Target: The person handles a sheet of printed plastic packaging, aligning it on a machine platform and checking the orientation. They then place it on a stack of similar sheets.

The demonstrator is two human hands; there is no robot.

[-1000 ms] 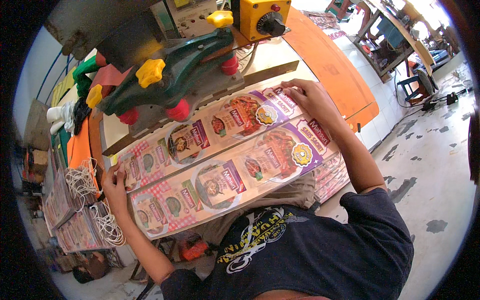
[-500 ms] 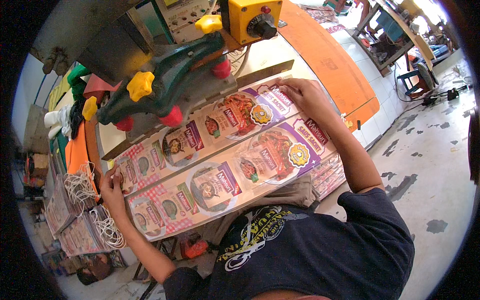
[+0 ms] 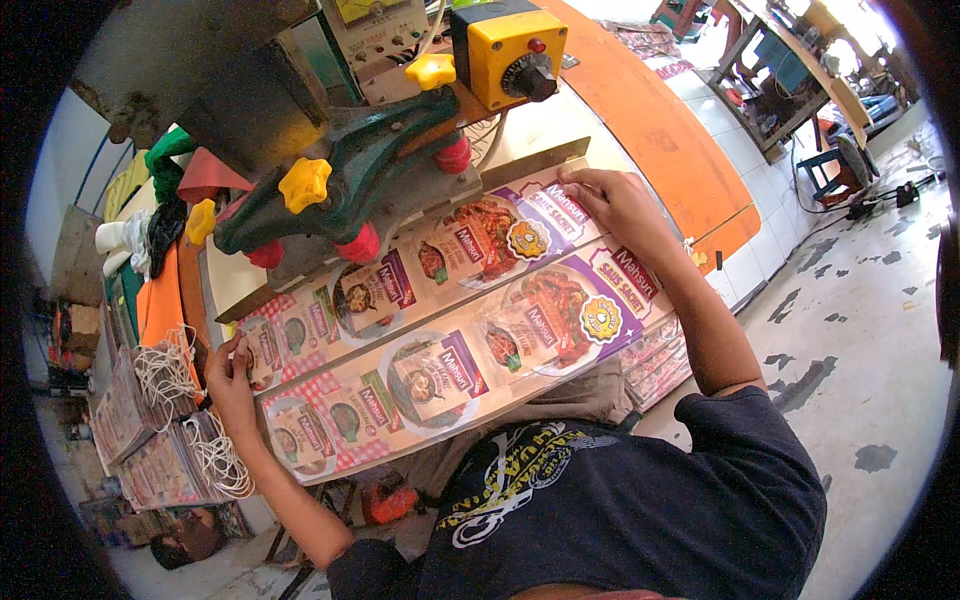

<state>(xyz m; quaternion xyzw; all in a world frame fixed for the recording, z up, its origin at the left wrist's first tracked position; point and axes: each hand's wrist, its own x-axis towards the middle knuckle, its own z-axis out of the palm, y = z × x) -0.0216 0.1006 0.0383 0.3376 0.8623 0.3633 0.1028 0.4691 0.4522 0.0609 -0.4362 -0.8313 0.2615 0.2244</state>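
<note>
A long printed sheet (image 3: 440,330) in two side-by-side strips, with food pictures, purple bands and red checks under a glossy film, lies slantwise in front of me. My left hand (image 3: 235,385) grips its left end, thumb and fingers at the edge. At the far right corner my right hand (image 3: 622,208) has its fingers bent and pressed together on the sheet's edge; what lies under the fingertips is hidden. Just beyond the sheet is a press head (image 3: 345,175), dark green with yellow star knobs and red feet. A straight metal bar (image 3: 535,165) runs along the far edge.
A yellow control box (image 3: 513,55) with a black dial sits behind the press. Orange boards (image 3: 660,130) flank the right side. Stacked printed sheets (image 3: 165,470) and white cord (image 3: 165,370) lie at the left. Another person (image 3: 185,540) shows at the lower left.
The view has shifted slightly, with the press appearing farther right and lower. My right fingers have curled a little at the sheet's far corner. My left hand stays at the left end.
</note>
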